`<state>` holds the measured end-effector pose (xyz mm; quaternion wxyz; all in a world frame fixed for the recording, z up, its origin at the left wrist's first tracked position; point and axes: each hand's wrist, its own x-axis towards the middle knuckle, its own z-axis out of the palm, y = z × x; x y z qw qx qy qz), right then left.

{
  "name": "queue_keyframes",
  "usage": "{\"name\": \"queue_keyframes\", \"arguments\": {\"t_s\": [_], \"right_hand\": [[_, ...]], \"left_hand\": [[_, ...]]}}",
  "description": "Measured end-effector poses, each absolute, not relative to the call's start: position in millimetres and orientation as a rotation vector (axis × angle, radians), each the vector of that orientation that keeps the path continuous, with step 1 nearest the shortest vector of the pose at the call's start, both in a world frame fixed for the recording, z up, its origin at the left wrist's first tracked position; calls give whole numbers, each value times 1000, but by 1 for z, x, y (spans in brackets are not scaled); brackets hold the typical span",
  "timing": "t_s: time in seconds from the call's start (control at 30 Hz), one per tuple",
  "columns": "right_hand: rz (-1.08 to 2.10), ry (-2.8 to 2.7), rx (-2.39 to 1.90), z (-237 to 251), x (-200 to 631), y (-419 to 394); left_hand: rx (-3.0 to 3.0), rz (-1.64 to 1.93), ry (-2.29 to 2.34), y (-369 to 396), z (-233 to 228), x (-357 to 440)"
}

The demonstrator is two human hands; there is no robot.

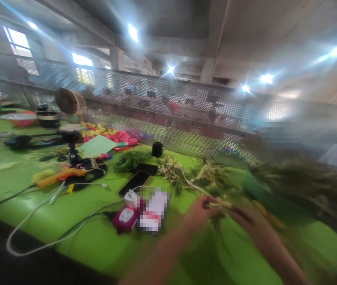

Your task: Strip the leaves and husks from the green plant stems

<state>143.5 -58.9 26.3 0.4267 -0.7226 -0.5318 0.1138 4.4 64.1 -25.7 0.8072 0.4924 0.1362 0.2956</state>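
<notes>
The view is blurred by motion. My left hand (199, 209) and my right hand (245, 217) meet over the green table (97, 237), both pinched on a small bundle of pale dried stems (220, 204) held between them. Green leaves hang below the bundle. More dried and green plant stems (186, 174) lie just beyond my hands, and a large blurred mass of foliage (299, 190) spreads to the right.
A black phone (134, 183), a magenta power bank (126, 219) with white cables (37, 213), an orange glue gun (58, 176), a black cup (157, 149), coloured flower pieces (111, 136) and a small fan (70, 101) lie left. A perforated metal screen (186, 107) backs the table; people sit behind.
</notes>
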Motion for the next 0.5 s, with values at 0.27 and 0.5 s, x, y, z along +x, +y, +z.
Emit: {"name": "queue_keyframes", "arguments": {"t_s": [0.27,0.5], "right_hand": [[308,-1150,-1768,16,119,-40],[334,-1108,-1756,11,115,-43]], "left_hand": [[1268,633,373,76,-35,4],[1356,700,401,74,-48,9]]}}
